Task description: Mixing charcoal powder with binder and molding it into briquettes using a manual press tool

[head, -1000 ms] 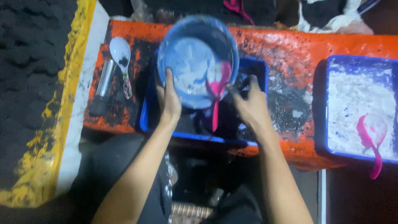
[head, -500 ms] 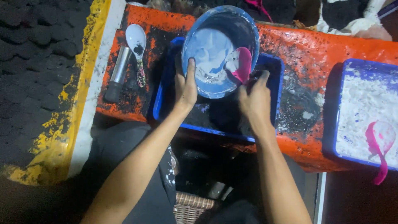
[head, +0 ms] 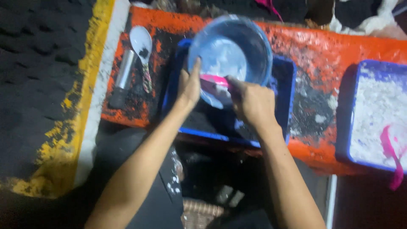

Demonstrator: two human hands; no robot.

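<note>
left hand (head: pixel 189 85) grips the blue bowl (head: pixel 254 46) of white paste — right hand (head: pixel 251 101) clutches a pink spatula (head: pixel 214 79).

hands: two showing, left hand (head: pixel 189 86), right hand (head: pixel 251 103)
bowls: one blue bowl (head: pixel 243 40)
trays: two blue trays sitting, near tray (head: pixel 282 91), far-right tray (head: pixel 353 114)
pink spatulas: two, one (head: pixel 214 79), other (head: pixel 391 153)
spoons: one white spoon (head: pixel 141 44)
metal cylinders: one lying (head: pixel 124 73)

The round blue plastic bowl (head: pixel 231 51) is smeared white inside. Across its near rim lies a bright pink plastic scraper (head: pixel 214 79). Beneath sits a dark blue rectangular tray (head: pixel 282 106) on an orange bench (head: pixel 330 46) blotched black.
</note>
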